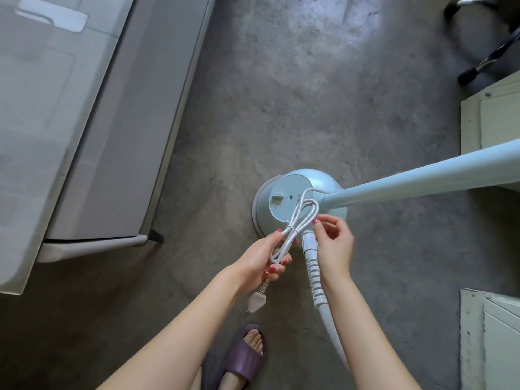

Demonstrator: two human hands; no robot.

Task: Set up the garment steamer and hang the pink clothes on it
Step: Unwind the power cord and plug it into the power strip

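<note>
White power cord (292, 235), coiled and tied, lies over the pale-blue steamer base (284, 204) on the concrete floor; left hand (261, 257) grips the bundle, fingers curled; right hand (334, 243) pinches at the loop beside the hose (315, 280); best loosen the tie (291, 228) first, holding the coil steady; pink clothes unseen.

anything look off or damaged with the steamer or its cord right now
Nothing looks damaged. The power cord is bundled in loops with a thin tie around its middle, held by the left hand, its plug dangling unplugged. The right hand reaches for the loops. The steamer base sits flat on the floor.
</note>
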